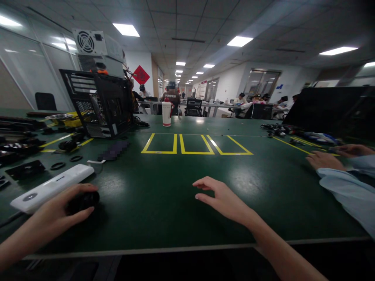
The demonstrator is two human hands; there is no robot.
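Note:
At the lower left, my left hand [63, 208] is wrapped round a black rounded object [84, 201]; its exact kind is hard to make out. Close beside that hand lies a long white box [55, 187] with a round button and a dark cable. My right hand [218, 195] is over the green table [158, 203], right of centre, with its thumb and fingers apart and nothing between them. Ahead of it, three frames of yellow tape [197, 153] are marked on the tabletop.
An open black computer case [108, 103] carries stacked power supplies [90, 43] on the left. Black rings [58, 166], a fan [25, 169] and other parts lie nearby. A white cup [166, 114] stands mid-table. A co-worker's hands [326, 160] are at the right, near cables [277, 129].

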